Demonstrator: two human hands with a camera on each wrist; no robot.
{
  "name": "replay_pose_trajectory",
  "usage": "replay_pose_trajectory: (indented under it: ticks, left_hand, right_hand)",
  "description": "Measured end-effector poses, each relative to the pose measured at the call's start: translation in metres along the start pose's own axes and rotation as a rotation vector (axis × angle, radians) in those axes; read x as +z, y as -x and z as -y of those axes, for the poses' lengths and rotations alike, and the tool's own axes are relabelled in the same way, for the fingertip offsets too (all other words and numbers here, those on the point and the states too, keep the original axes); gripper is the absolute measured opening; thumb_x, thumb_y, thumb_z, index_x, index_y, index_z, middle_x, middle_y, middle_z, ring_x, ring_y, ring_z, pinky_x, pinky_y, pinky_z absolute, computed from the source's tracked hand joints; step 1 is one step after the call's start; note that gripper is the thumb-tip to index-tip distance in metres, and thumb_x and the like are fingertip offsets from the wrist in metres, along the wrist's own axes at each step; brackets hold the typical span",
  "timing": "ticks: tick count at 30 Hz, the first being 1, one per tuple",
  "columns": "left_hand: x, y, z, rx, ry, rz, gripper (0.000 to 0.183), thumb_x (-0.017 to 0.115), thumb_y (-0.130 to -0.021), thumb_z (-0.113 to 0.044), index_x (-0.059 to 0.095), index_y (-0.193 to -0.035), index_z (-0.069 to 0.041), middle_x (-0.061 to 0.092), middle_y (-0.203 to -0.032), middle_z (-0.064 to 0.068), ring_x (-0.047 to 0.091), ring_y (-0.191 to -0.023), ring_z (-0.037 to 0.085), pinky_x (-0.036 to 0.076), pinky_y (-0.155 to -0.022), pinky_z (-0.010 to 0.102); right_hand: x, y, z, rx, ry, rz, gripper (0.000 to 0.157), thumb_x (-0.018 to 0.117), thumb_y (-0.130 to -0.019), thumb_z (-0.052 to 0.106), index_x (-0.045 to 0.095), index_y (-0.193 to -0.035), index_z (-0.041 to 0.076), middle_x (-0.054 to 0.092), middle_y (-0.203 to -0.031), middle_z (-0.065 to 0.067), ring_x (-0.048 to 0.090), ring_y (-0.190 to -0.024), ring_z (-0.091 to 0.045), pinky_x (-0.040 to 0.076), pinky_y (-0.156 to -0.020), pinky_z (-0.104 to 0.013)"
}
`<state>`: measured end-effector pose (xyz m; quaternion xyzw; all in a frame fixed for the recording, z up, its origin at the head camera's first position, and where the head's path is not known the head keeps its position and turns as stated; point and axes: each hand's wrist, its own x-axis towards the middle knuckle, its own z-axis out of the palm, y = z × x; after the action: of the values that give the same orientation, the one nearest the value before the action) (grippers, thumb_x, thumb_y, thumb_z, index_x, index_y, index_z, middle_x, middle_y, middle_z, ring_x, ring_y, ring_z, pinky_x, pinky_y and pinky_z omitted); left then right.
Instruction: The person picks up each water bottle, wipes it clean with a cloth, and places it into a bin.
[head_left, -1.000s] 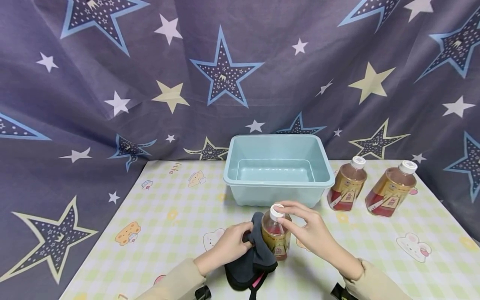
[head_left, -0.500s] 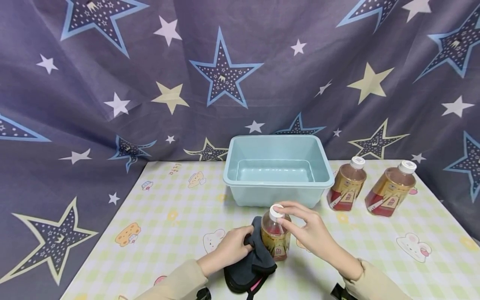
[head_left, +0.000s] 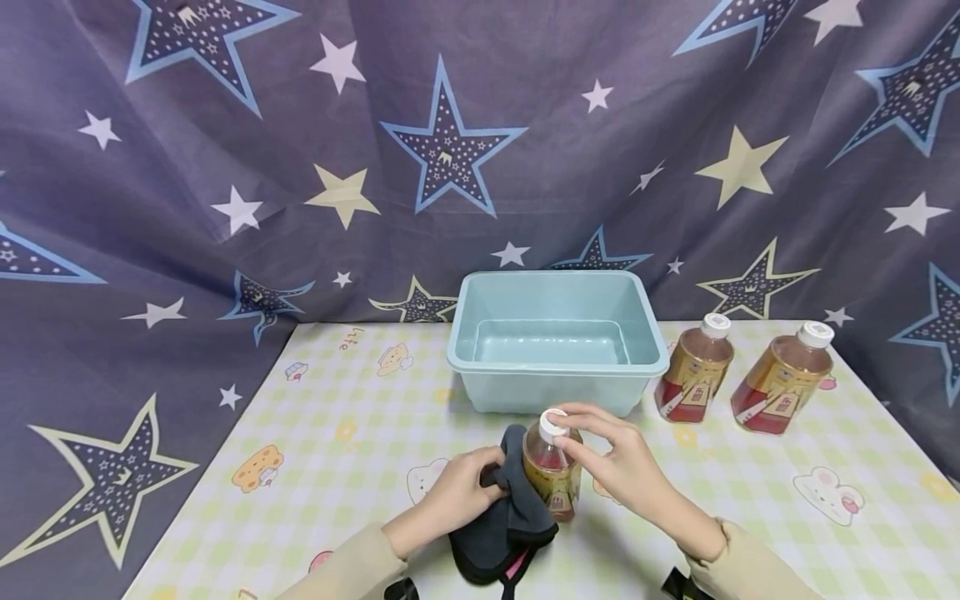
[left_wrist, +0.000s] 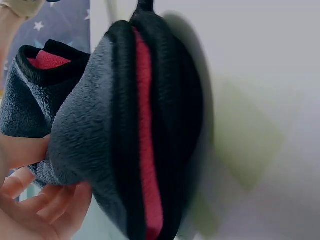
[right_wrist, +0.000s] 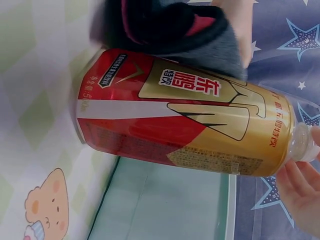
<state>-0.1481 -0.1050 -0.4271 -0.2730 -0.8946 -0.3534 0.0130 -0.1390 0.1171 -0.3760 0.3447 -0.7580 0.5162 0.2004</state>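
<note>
My left hand grips a folded dark grey cloth with black edging and a pinkish-red inner side. In the head view the cloth lies against the left side of an upright drink bottle with a gold and red label. The thumb and fingertips of my right hand pinch the bottle's white cap from above. Close up in the left wrist view, fingers press into the cloth's fold. The right wrist view has the bottle's label facing the camera, and the cloth covers part of one side.
Behind the bottle stands a light blue plastic basin, with nothing inside it. Two similar bottles, one nearer the basin and one farther right, stand on the checked tablecloth. A star-patterned curtain hangs behind the table.
The left hand and cloth dip slightly, then come back up along the bottle's side. The right hand and the bottle stay in place.
</note>
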Motion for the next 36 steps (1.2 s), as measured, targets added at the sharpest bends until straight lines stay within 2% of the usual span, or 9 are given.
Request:
replay_pose_trajectory:
  ticks: [3, 15, 24, 33, 36]
  left_hand:
    - [-0.004, 0.001, -0.004, 0.011, 0.042, -0.03, 0.018, 0.068, -0.073, -0.005, 0.056, -0.08, -0.016, 0.054, -0.076, -0.007, 0.046, -0.065, 0.006, 0.038, -0.059, 0.021]
    - [-0.017, 0.003, -0.019, 0.03, 0.098, -0.137, 0.017, 0.068, -0.074, -0.008, 0.059, -0.083, -0.018, 0.054, -0.078, -0.01, 0.045, -0.064, 0.006, 0.038, -0.058, 0.02]
    - [-0.024, 0.001, -0.03, 0.032, 0.103, -0.149, 0.017, 0.068, -0.074, -0.006, 0.06, -0.084, -0.019, 0.054, -0.08, -0.011, 0.043, -0.063, 0.006, 0.037, -0.057, 0.02]
    - [-0.015, 0.002, -0.024, 0.054, 0.082, -0.149, 0.02, 0.068, -0.072, -0.005, 0.053, -0.077, -0.017, 0.05, -0.075, -0.011, 0.043, -0.063, 0.006, 0.037, -0.058, 0.019]
    - [-0.01, 0.003, -0.02, 0.043, 0.082, -0.129, 0.02, 0.068, -0.072, -0.005, 0.052, -0.077, -0.017, 0.049, -0.074, -0.01, 0.044, -0.064, 0.006, 0.038, -0.06, 0.019]
  right_hand:
    - [0.0, 0.0, -0.001, -0.001, -0.001, 0.0, 0.028, 0.064, -0.077, 0.0, 0.065, -0.104, 0.007, 0.059, -0.108, -0.005, 0.055, -0.101, -0.013, 0.043, -0.08, -0.019]
    - [0.001, -0.001, 0.001, -0.012, 0.001, -0.015, 0.028, 0.065, -0.075, -0.003, 0.065, -0.102, 0.005, 0.06, -0.106, -0.005, 0.056, -0.099, -0.012, 0.042, -0.081, -0.017]
    - [0.001, 0.001, 0.001, 0.024, 0.024, -0.004, 0.026, 0.065, -0.076, 0.0, 0.065, -0.102, 0.006, 0.06, -0.107, -0.005, 0.055, -0.1, -0.012, 0.041, -0.083, -0.018]
    - [0.0, 0.001, 0.002, 0.036, 0.02, -0.001, 0.027, 0.065, -0.077, 0.001, 0.065, -0.103, 0.007, 0.06, -0.108, -0.005, 0.055, -0.101, -0.013, 0.042, -0.083, -0.018]
    - [0.001, 0.0, 0.001, 0.005, 0.023, -0.022, 0.029, 0.065, -0.074, -0.003, 0.065, -0.102, 0.005, 0.06, -0.106, -0.007, 0.056, -0.099, -0.014, 0.042, -0.08, -0.017]
